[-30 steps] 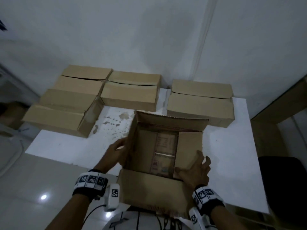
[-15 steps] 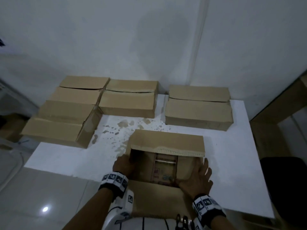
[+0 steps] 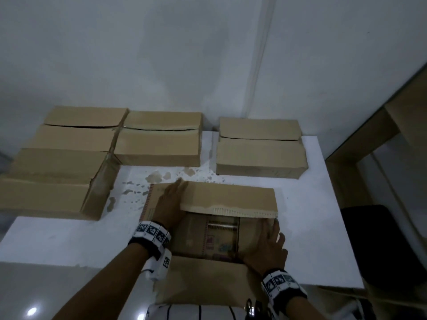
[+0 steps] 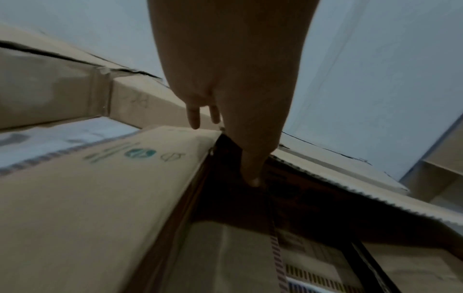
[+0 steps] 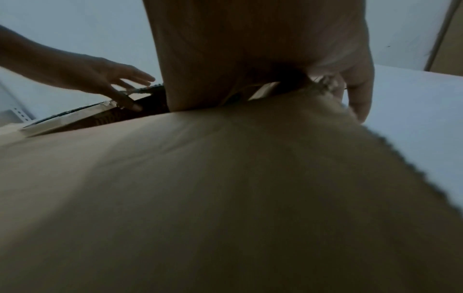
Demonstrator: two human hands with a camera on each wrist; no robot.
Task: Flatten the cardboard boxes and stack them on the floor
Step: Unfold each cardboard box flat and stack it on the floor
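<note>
The cardboard box (image 3: 226, 197) I am working on lies near the front edge of the white table (image 3: 312, 227), pushed low, its far flap folded toward me over a printed inner panel. My left hand (image 3: 172, 202) lies flat on the box's left side, fingers straight and reaching its far edge. In the left wrist view the left hand (image 4: 225, 99) has its thumb down in the dark gap beside the printed side panel (image 4: 100, 188). My right hand (image 3: 265, 243) presses flat on the box's right side, fingers spread. In the right wrist view the palm (image 5: 250, 59) rests on cardboard (image 5: 200, 198).
Several closed cardboard boxes stand along the back of the table: a large one at left (image 3: 57, 172), one in the middle (image 3: 159, 142), one at right (image 3: 258, 155). A black chair (image 3: 381, 245) is right of the table. Shiny floor (image 3: 34, 292) shows at lower left.
The box has gone from standing open to pressed low, its far flap folded toward me. My left hand moved from the box's left wall up onto its top; the right hand stayed.
</note>
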